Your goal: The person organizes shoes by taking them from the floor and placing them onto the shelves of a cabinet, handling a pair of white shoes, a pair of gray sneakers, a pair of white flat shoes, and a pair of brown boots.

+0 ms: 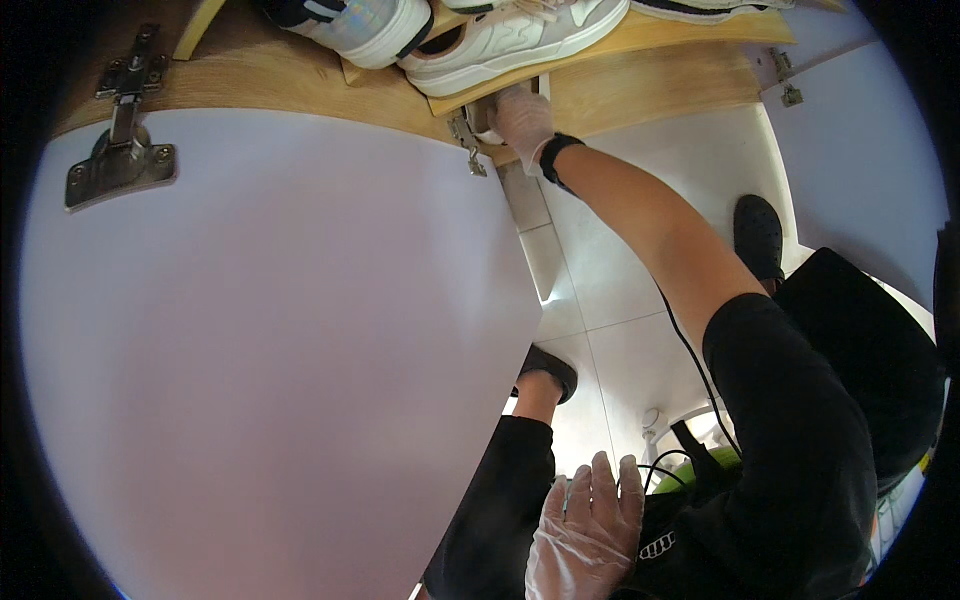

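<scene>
My right hand (523, 124), in a thin clear disposable glove and with a black band at the wrist, reaches under a wooden shelf (660, 34) of a shoe cabinet. Its fingertips are hidden. Beside them a pale item (484, 120), perhaps a shoe, partly shows in the lower space, and I cannot tell whether the hand grips it. White sneakers (517, 49) stand on the shelf just above that hand. Down by my lap, my left hand (589, 529) wears a similar glove, its fingers stretched and slightly apart, with nothing visible in it.
A large white cabinet door (285, 337) swings out across the left, carried by a metal hinge (124, 161). Another door (862, 142) stands at the right. A black cable (690, 349) hangs over the tiled floor (622, 277). My dark shoes (757, 232) rest there.
</scene>
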The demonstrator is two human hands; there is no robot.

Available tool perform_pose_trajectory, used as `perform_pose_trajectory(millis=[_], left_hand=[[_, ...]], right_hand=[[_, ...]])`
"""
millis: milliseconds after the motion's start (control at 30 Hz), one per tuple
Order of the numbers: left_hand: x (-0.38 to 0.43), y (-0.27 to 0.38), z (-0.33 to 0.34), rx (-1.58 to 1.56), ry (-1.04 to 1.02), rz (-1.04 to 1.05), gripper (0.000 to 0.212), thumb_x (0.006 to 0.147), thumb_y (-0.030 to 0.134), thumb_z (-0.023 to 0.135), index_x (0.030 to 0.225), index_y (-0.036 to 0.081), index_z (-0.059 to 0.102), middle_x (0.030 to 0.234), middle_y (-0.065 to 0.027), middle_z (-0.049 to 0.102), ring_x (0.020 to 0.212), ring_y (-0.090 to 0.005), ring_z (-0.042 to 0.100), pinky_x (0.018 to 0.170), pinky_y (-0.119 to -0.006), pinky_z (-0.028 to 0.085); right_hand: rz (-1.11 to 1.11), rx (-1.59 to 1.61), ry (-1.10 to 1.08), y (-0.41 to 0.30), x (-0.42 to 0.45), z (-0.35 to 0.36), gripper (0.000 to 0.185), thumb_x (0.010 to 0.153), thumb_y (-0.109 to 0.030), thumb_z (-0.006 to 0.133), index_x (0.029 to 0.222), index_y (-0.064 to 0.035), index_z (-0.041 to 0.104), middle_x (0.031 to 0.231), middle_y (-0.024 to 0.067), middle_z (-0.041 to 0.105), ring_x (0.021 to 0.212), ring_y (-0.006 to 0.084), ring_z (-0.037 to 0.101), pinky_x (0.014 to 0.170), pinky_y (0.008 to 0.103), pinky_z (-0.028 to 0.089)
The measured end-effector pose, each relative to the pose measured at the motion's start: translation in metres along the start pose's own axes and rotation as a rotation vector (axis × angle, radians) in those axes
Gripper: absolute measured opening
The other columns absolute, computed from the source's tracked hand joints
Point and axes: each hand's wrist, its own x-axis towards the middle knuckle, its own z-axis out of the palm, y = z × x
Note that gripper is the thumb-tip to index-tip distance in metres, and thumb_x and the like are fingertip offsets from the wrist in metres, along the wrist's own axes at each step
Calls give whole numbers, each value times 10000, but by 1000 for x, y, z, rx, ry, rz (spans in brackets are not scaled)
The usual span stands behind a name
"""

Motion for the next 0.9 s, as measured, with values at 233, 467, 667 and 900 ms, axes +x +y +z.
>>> perform_pose_trajectory(millis=[233,467,667,900], left_hand=[[6,1,-10,1,-129,-40,459,916,162,396,1359,48,357,1357,-182,430,1228,-282,456,1041,-435,329],[9,2,-2,-16,-239,-101,475,933,184,358,1388,58,301,1399,-179,383,1267,-271,415,1075,-421,274],[6,1,-5,-7,-236,-84,480,928,189,364,1383,52,300,1400,-191,377,1269,-278,411,1074,-426,268],[-2,-2,0,-17,-122,-54,467,912,168,380,1359,35,342,1356,-205,425,1220,-296,460,1037,-445,326]], right_hand=[[-28,-123,-30,-1,8,-2,307,854,-321,524,955,-79,684,943,120,674,898,239,652,756,357,517],[-135,-63,228,16,33,1,393,868,-407,503,1146,-156,622,1177,63,614,1105,223,568,930,358,436],[-198,-23,-65,19,39,-14,506,899,-482,439,1292,-169,499,1349,58,486,1259,233,425,1044,377,308],[-352,-14,82,36,31,-14,487,914,-451,422,1260,-120,511,1277,127,529,1193,304,476,1000,405,361]])
